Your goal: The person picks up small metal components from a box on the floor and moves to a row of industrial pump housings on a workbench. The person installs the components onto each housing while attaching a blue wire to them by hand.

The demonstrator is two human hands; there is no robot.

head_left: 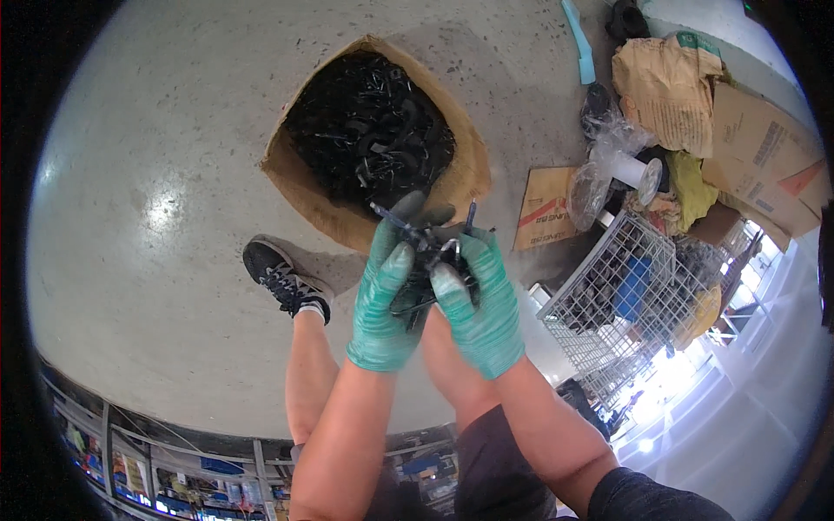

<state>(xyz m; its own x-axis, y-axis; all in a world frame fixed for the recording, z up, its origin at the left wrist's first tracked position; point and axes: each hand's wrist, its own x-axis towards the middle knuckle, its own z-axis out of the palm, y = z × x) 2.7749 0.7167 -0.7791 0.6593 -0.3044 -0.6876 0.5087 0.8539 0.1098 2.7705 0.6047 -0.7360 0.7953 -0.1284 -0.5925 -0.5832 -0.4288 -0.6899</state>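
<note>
Both my hands wear green gloves with greyish-black fingertips and are brought together in front of my knees. My left hand [387,291] and my right hand [482,300] grip a cluster of small black parts [420,300] between them. Thin dark stems poke out of the cluster at the top, and a shiny metal bit shows in the middle. What kind of parts they are I cannot make out. Just beyond my fingers stands an open brown paper sack [469,148], filled with many black pieces [369,130], some curved, some glinting.
My shoe [282,273] rests on the grey floor left of the sack. To the right are a wire basket [608,295] with dark items, a flat cardboard piece [546,208], a white spool [638,178], a paper bag [667,91] and a light-blue strip [579,43]. Shelving [156,469] lines the lower left.
</note>
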